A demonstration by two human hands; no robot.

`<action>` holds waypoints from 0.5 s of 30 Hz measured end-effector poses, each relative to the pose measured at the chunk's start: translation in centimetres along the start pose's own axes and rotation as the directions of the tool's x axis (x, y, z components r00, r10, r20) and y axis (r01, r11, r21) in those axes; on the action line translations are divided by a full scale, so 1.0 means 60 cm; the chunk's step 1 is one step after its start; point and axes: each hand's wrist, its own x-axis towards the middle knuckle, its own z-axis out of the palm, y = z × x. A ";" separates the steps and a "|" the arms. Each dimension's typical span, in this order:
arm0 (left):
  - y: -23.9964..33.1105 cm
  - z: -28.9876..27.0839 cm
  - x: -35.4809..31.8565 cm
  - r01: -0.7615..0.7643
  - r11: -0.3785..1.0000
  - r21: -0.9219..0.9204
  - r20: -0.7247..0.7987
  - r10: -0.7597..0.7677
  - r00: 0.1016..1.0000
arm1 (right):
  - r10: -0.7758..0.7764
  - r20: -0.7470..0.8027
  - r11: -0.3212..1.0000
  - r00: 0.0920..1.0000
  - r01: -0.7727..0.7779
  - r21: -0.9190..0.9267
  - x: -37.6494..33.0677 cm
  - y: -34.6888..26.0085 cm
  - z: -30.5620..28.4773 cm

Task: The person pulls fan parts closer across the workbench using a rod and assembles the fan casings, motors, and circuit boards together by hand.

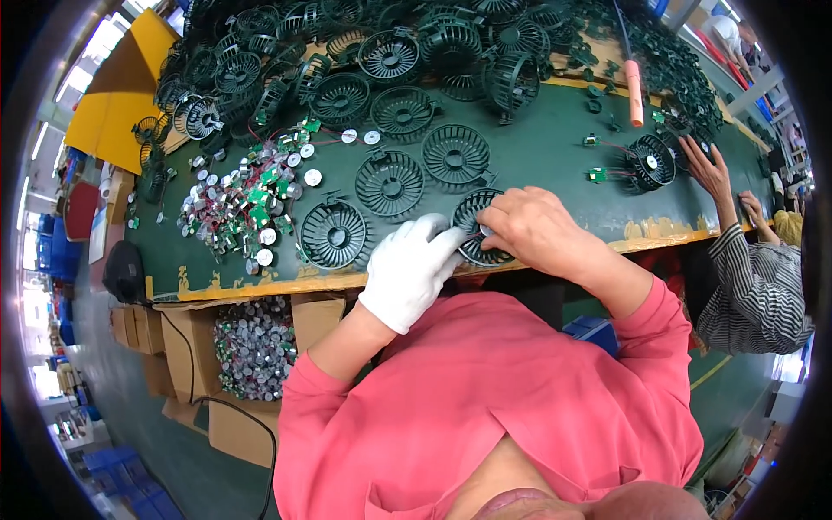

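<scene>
Right in front of me, at the table's near edge, lies a round dark green slatted fan cage [472, 208]. My left hand [411, 270], in a white glove, closes its fingertips at the cage's left side. My bare right hand [536, 230] reaches over the cage from the right, its fingers pinched near the centre on a small pale round motor [486, 230], mostly hidden by the fingers. A bit of dark red wire shows between the two hands. Left of them, another fan cage [333, 234] lies flat, with two more cages behind.
A pile of small motors with green circuit boards [251, 195] lies on the left. Dark green cages [347, 52] heap along the back. An orange-handled tool [634, 94] hangs at right. A co-worker's hand [709, 169] touches a wired cage [650, 162]. Below stands a motor-filled carton [192, 347].
</scene>
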 end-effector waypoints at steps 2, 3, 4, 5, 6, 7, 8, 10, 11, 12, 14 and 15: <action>0.000 -0.003 0.002 -0.006 1.000 0.020 0.004 0.006 1.000 | -0.030 0.000 0.999 1.000 0.030 0.025 0.008 0.002 -0.001; 0.000 -0.002 0.002 0.001 1.000 0.024 0.003 -0.001 1.000 | -0.049 0.047 0.999 0.998 0.048 0.003 0.012 0.002 -0.004; -0.001 -0.002 0.001 -0.001 1.000 0.022 0.003 0.001 1.000 | -0.064 0.092 0.998 0.994 0.066 -0.019 0.016 0.003 -0.005; -0.001 -0.001 0.002 -0.003 1.000 0.021 0.003 0.003 1.000 | -0.069 0.092 0.997 0.993 0.071 -0.015 0.019 0.004 -0.004; -0.002 -0.001 0.003 -0.001 1.000 0.024 0.009 0.001 1.000 | -0.075 0.119 0.997 0.990 0.079 -0.022 0.021 0.006 -0.003; -0.002 0.002 0.001 0.003 1.000 0.028 0.010 -0.003 1.000 | -0.081 0.146 0.996 0.986 0.087 -0.029 0.022 0.007 -0.003; -0.004 0.006 -0.001 0.000 1.000 0.020 -0.006 0.001 1.000 | -0.085 0.144 0.996 0.986 0.089 -0.026 0.024 0.007 -0.002; -0.006 0.005 -0.003 -0.003 1.000 0.017 -0.029 0.003 1.000 | -0.135 0.160 0.991 0.978 0.136 0.005 0.028 0.011 -0.003; -0.006 0.000 -0.004 -0.013 1.000 -0.011 -0.040 0.013 0.999 | -0.142 0.158 0.990 0.977 0.143 0.001 0.027 0.012 -0.002; -0.005 -0.006 -0.004 -0.025 0.999 -0.039 -0.052 0.023 0.998 | -0.143 0.094 0.989 0.985 0.146 -0.025 0.023 0.011 0.002; -0.017 -0.030 0.003 -0.063 0.994 -0.087 -0.148 0.049 0.988 | -0.129 0.012 0.991 0.992 0.130 -0.016 0.014 0.012 0.001; -0.025 -0.048 0.009 -0.105 0.985 -0.135 -0.240 0.070 0.968 | -0.129 0.009 0.992 0.992 0.129 -0.016 0.016 0.014 -0.006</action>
